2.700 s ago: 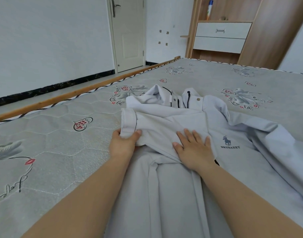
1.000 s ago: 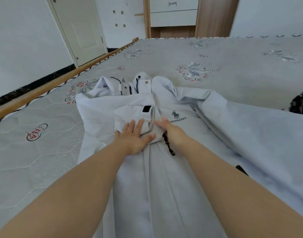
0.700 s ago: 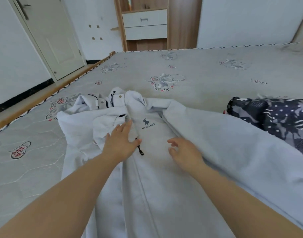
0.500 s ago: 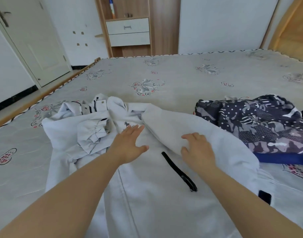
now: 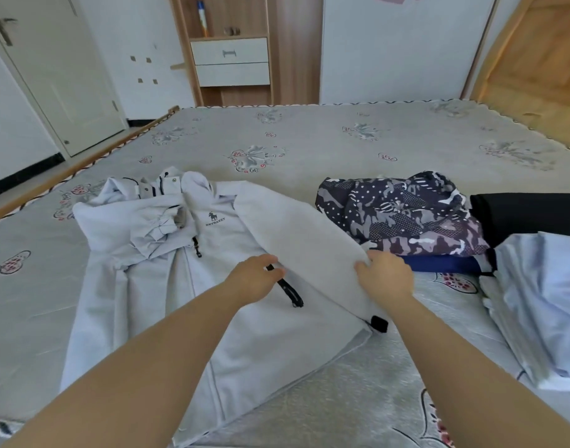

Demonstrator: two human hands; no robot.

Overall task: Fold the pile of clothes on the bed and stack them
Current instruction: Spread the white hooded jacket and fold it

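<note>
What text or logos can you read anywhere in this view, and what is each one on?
Small dark capitals under a horse-and-rider logo on the chest of the light grey jacket: too blurred to read for certain.
Cursive script beside the flower print on the mattress: too small to read.
Blue and orange bottle on the shelf: no readable label.
Nothing else carries text.

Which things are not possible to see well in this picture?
- Head view: right hand fingertips, hidden under the sleeve.
- Head view: black garment and blue garment, cut off by the right edge.
- Head view: logo lettering on the jacket, too small to read.
</note>
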